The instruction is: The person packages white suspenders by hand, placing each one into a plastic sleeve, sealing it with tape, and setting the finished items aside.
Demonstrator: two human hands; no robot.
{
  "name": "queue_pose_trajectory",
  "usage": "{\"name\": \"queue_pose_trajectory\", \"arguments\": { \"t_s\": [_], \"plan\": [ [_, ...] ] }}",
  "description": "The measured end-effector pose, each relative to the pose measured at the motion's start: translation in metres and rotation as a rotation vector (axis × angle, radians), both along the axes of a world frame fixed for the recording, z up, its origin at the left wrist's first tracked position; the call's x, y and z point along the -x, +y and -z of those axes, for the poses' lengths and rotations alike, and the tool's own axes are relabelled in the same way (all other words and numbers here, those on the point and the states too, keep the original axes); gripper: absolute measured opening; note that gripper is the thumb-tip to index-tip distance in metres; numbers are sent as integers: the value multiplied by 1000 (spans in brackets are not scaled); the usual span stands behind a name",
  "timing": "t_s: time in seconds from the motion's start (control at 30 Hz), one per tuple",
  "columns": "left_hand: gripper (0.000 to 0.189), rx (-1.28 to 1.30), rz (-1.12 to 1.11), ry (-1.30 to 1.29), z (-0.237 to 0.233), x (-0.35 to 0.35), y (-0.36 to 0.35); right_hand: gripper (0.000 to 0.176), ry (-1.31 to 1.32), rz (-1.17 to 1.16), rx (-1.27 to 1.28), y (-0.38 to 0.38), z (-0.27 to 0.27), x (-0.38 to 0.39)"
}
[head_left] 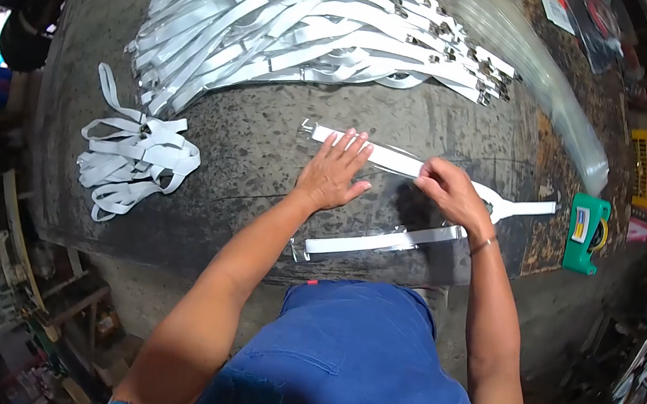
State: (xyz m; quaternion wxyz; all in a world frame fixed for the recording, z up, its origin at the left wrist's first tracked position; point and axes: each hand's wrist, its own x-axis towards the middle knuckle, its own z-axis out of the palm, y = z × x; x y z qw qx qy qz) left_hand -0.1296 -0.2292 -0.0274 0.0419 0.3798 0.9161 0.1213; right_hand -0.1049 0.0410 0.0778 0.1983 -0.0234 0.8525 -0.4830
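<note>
A pair of white Y-shaped suspenders (395, 160) lies spread on the dark worktable, its two straps reaching left and joining at a short tail on the right. My left hand (333, 171) rests flat with fingers stretched across the upper strap, close to its metal clip (307, 127). Farther along that strap, my right hand (451, 193) is closed, with finger and thumb at the strap; the exact pinch is partly hidden. The lower strap (359, 244) runs nearer my body, with a metal clip (299, 251) at its left end.
A large pile of white suspenders (286, 16) covers the far side of the worktable (246, 155). A smaller white strap bundle (138, 158) lies at left. Long clear plastic sleeves (548, 90) lie at upper right, and a green tape dispenser (585, 235) sits by the right edge.
</note>
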Motion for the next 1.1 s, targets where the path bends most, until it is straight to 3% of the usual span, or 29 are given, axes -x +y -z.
{"name": "queue_pose_trajectory", "arguments": {
  "t_s": [0.37,0.8,1.1],
  "plan": [
    [72,-35,-18,-55,3,3,-1,11,-115,-356,-35,-45,77,81],
    [74,-38,-11,-73,2,4,-1,7,-223,-374,-122,-48,72,88],
    [75,-21,-12,-70,2,4,-1,15,-108,-380,-230,-53,73,83]
  ]
}}
